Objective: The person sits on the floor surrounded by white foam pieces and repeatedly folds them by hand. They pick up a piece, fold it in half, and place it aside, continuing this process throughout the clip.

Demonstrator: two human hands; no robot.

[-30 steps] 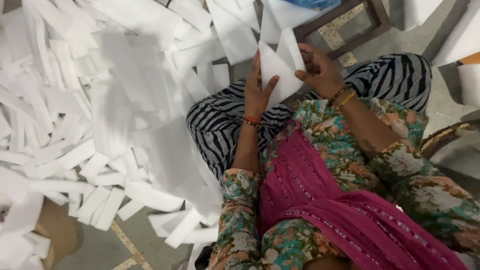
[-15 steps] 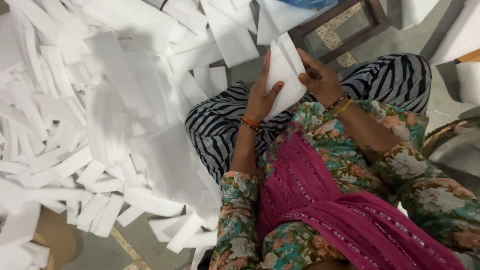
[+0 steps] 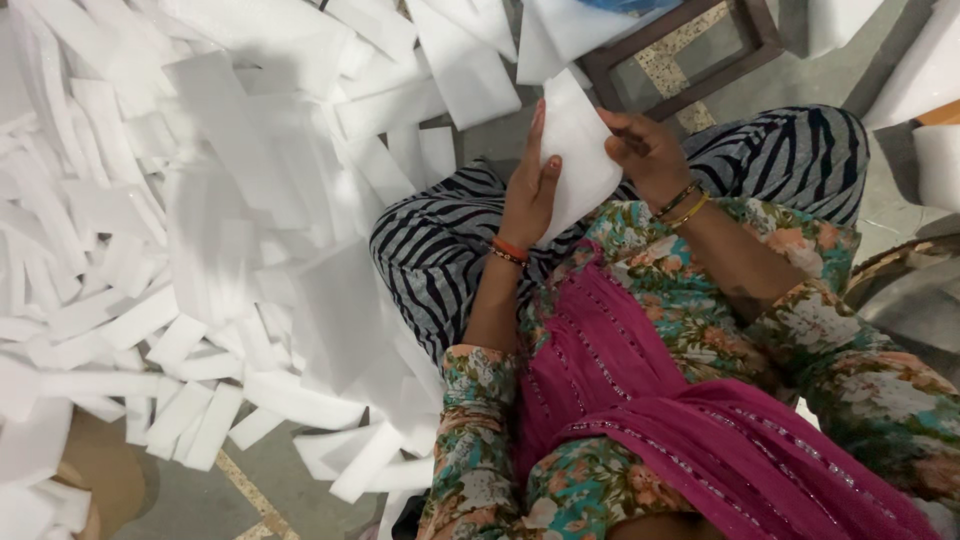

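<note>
- Floor: grey, near left; white strips heaped across it.
- Lap, middle: left hand flat, fingers together behind a white sheet.
- Right hand: fingers clamped on the sheet's right edge; best gripped evenly, kept taut.
- Far: dark wooden frame.

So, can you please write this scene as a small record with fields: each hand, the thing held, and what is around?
left hand: left hand, palm flat against the near face of the white foam sheet, fingers straight up
right hand: right hand, gripping the sheet's right edge
held thing: one white foam sheet, upright, above the lap
wrists: red and orange bangles on the left, gold bangles on the right
clothing: striped trousers, floral top, magenta scarf
around: heap of white foam strips on the floor, dark wooden frame beyond the knees
</note>
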